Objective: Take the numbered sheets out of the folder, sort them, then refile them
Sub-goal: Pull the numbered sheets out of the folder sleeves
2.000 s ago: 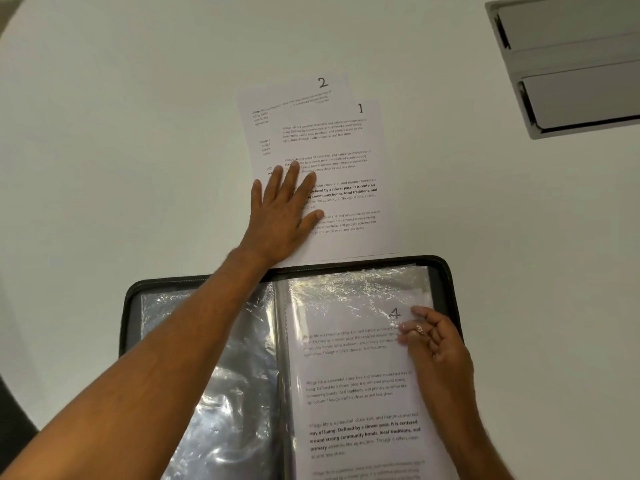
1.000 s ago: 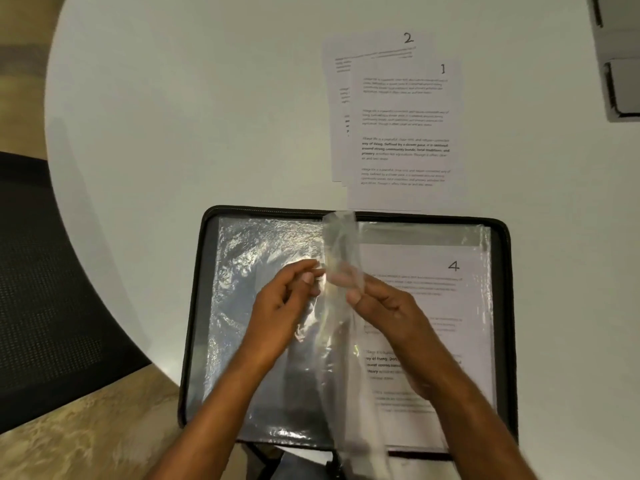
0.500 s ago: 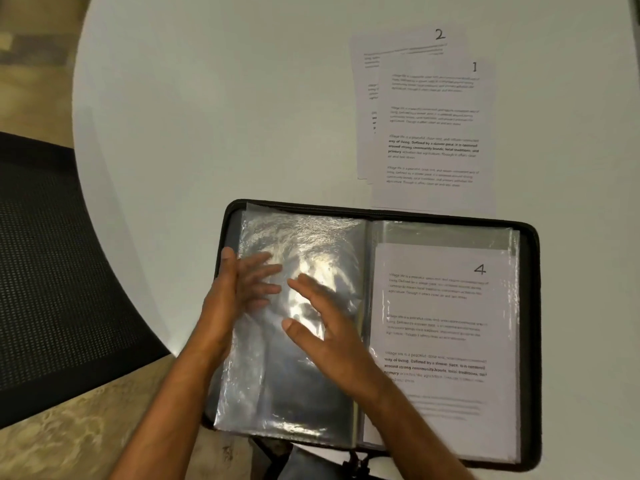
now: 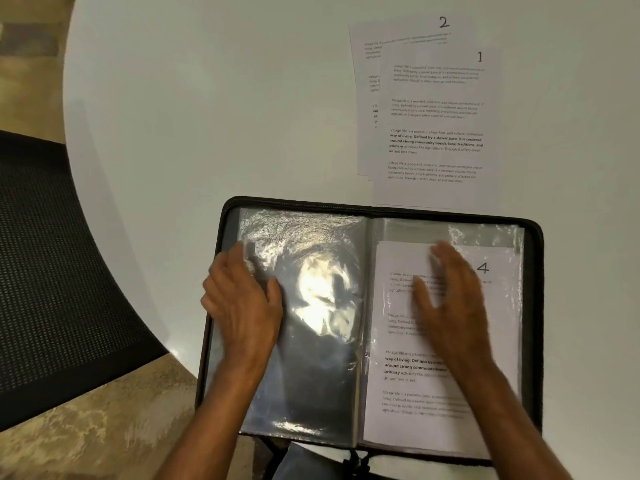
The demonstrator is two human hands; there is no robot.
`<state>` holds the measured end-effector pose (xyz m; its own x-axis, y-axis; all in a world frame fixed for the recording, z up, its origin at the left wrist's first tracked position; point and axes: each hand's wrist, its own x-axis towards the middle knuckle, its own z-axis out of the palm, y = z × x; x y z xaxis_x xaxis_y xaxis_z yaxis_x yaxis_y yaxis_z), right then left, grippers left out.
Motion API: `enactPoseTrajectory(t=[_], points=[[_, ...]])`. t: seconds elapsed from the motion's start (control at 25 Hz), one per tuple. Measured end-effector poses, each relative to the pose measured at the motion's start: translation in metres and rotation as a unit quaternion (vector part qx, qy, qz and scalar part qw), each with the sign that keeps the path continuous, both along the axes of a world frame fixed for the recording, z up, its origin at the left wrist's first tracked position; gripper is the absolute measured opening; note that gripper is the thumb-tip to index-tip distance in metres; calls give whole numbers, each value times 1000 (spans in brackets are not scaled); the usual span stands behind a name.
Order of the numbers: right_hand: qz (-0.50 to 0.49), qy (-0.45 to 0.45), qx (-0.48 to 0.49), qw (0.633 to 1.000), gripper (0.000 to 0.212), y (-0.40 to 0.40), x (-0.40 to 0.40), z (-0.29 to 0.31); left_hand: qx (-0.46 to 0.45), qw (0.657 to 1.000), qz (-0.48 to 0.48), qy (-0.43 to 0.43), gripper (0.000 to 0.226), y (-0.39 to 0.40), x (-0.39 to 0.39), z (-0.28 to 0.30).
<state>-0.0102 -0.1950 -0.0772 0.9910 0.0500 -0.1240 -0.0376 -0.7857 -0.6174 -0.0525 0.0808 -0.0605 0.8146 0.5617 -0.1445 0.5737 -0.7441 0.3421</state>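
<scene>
A black zip folder (image 4: 535,271) lies open at the near edge of the white table. Its left side shows empty clear sleeves (image 4: 311,258). The right sleeve holds the sheet numbered 4 (image 4: 491,341). My left hand (image 4: 242,306) lies flat on the outer edge of the left sleeves, fingers apart. My right hand (image 4: 450,299), blurred, hovers flat over the sheet numbered 4, holding nothing. Beyond the folder, sheet 1 (image 4: 436,126) lies on the table, overlapping sheet 2 (image 4: 408,32) beneath it.
The round white table (image 4: 207,116) stretches to the left of the loose sheets. A black mesh chair (image 4: 52,271) stands at the left, off the table's edge. Patterned floor (image 4: 97,438) shows below it.
My right hand has crossed from the left sleeves to the page with sheet 4. My left hand has slid to the left edge of the folder. The turned sleeve lies flat.
</scene>
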Motion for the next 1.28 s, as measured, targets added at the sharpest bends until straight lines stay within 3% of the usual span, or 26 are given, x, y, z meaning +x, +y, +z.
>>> enactPoseTrajectory(t=[0.12, 0.24, 0.44, 0.72, 0.92, 1.12, 1.28], points=[[-26, -40, -54, 997, 68, -45, 11, -10, -43, 992, -121, 18, 64, -26, 6, 0], [-41, -22, -156, 987, 77, -68, 18, -14, -74, 966, -245, 23, 59, -59, 13, -4], [-45, -25, -246, 968, 62, -76, 13, -20, -105, 941, -322, 15, 57, -98, 47, -4], [-36, -72, -167, 983, 38, -80, 14, -13, -79, 923, -375, -13, 47, -128, 106, -5], [-87, -54, 3, 995, 42, -77, 9, 8, -86, 916, -388, -48, 16, -132, 120, -5], [-205, 43, 227, 951, 68, -76, 14, 27, -155, 913, -378, -2, 30, -132, 133, 6], [-275, 75, 278, 917, 57, -75, 19, 32, -194, 902, -387, -7, 42, -124, 150, 1]])
